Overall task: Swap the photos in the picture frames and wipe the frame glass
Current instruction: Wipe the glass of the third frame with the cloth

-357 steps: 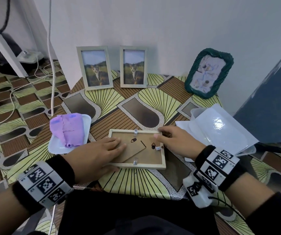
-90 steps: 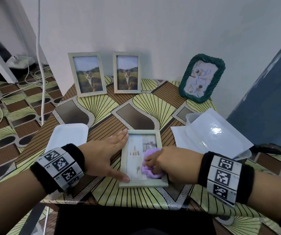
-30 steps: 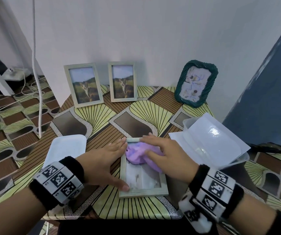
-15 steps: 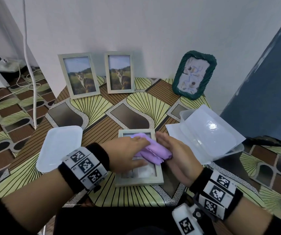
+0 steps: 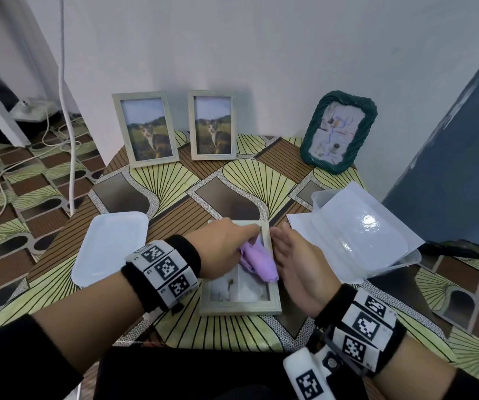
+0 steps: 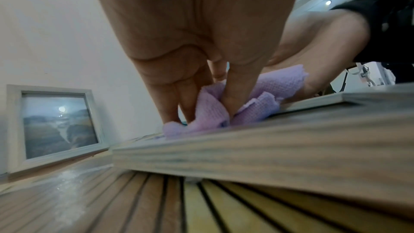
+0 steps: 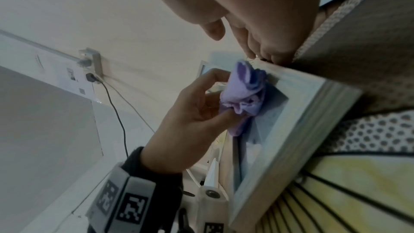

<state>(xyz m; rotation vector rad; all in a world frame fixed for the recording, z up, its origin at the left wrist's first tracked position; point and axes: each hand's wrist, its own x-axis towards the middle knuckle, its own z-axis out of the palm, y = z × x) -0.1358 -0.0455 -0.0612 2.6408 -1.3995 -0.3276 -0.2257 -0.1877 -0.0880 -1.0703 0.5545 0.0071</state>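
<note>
A frame (image 5: 239,304) lies flat near the front edge of the table (image 5: 232,174). The left hand (image 5: 218,252) pinches a purple cloth (image 5: 258,261) and holds it on the glass. The right hand (image 5: 296,261) is loose with straight fingers, touching the frame's right side. Two cat photos (image 5: 213,125) stand at the back edge.

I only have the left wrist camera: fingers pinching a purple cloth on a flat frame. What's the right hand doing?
Observer: The right hand is open, fingers straight, beside the right edge of the frame, holding nothing.
Operator: Where could the cloth go afterwards?
Observer: A white tray lies left of the frame.
Operator: Other frames?
Observer: Three stand by the wall: two cat frames and one green frame.
</note>
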